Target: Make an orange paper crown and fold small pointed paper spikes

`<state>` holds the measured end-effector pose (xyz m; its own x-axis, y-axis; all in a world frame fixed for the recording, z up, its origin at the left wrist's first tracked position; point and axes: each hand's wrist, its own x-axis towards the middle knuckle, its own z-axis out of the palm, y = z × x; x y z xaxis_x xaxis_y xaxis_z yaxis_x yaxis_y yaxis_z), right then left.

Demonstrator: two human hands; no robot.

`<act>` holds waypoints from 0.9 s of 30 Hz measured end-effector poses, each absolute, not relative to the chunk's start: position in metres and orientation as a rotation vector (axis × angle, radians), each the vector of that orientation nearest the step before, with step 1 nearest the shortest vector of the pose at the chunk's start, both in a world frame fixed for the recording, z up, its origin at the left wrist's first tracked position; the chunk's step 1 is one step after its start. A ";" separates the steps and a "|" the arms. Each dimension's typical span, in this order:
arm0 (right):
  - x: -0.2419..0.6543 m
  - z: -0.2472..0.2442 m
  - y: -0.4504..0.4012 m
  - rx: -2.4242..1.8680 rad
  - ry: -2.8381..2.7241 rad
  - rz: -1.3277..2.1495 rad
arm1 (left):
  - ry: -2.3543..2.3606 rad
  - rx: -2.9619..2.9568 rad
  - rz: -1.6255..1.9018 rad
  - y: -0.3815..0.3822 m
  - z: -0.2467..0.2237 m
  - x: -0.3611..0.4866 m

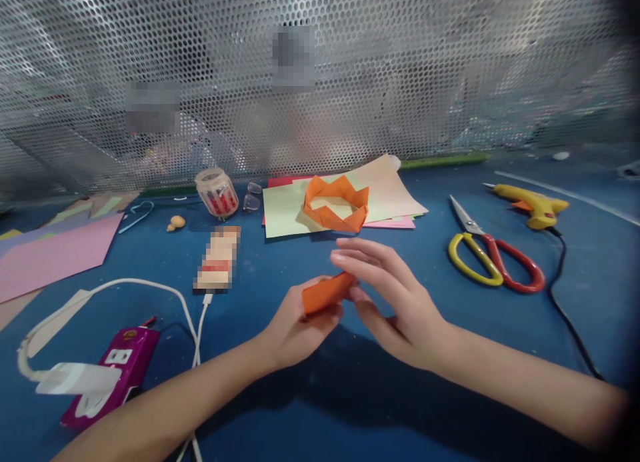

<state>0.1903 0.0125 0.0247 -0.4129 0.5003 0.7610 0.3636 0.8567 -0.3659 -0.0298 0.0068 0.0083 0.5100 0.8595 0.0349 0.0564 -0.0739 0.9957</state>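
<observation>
A folded piece of orange paper [325, 295] is gripped in my left hand [300, 329], thumb below and fingers behind it. My right hand [395, 295] is at the paper's right end, fingers stretched out and a little apart, the thumb near its lower corner. Whether the right fingertips press on the paper is hard to see. Just beyond my hands, an orange folded-paper ring [336, 212] with a zigzag upper edge rests on a stack of coloured paper sheets [283, 215].
Scissors [493, 249] and a yellow glue gun [530, 202] with a black cord lie right. A jar [217, 194], a phone-like blurred object [219, 259], white cables and a purple power strip [135, 352] are left, beside pink paper [65, 252]. Perforated metal mesh [350, 75] stands behind.
</observation>
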 end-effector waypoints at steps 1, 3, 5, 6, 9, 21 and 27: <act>0.190 0.028 0.011 -0.630 -2.057 0.133 | 0.840 1.507 0.797 0.006 0.008 -0.029; 0.191 0.034 0.009 -0.631 -2.065 0.057 | 0.848 1.495 0.779 0.006 0.009 -0.028; 0.194 0.038 0.007 -0.635 -2.070 -0.007 | 0.833 1.482 0.751 0.006 0.010 -0.028; 0.195 0.040 0.007 -0.636 -2.074 -0.035 | 0.819 1.476 0.733 0.007 0.009 -0.028; 0.202 0.045 0.009 -0.651 -2.077 -0.105 | 0.787 1.455 0.684 0.010 0.004 -0.027; 0.205 0.046 0.012 -0.661 -2.087 -0.167 | 0.820 1.562 0.684 0.013 0.001 -0.028; 0.204 0.047 0.013 -0.658 -2.102 -0.152 | 0.816 1.542 0.714 0.013 -0.002 -0.025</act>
<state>0.2042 0.0134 0.0468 -0.4534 0.3972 0.7979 0.5076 0.8509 -0.1352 -0.0254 0.0127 -0.0024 0.5668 0.8238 -0.0061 0.1034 -0.0638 0.9926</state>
